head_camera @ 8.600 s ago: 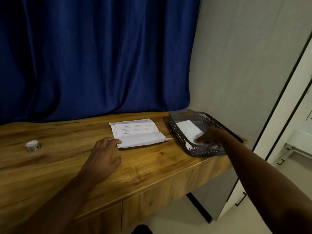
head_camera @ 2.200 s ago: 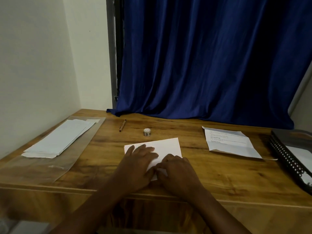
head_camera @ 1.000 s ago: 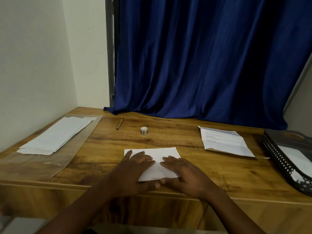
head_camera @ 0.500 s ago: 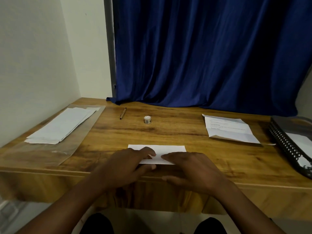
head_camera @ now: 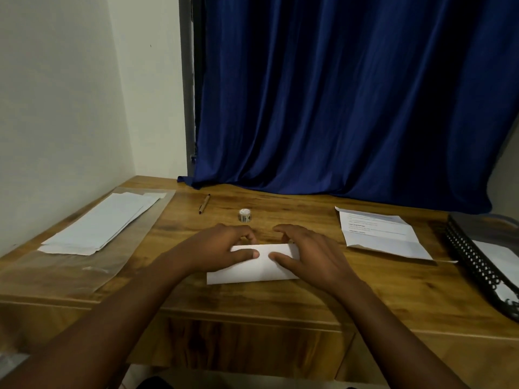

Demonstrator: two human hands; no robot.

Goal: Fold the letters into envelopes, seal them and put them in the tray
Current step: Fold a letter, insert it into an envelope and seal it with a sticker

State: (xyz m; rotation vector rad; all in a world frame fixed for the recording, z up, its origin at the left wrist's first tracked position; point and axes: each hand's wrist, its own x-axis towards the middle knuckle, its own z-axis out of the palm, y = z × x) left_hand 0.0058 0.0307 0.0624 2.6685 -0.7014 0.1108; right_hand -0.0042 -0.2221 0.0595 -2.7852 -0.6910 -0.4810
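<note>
Left hand (head_camera: 222,247) and right hand (head_camera: 306,254), each grip pinching the folded letter (head_camera: 252,266), thumbs on top, fingers curled over its far edge; letter flat on the surface (head_camera: 351,290) directly beneath both, long axis left–right; tray (head_camera: 466,256) well right, nearer the right hand

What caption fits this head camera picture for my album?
Left hand and right hand hold a folded letter on the wooden desk.
</note>
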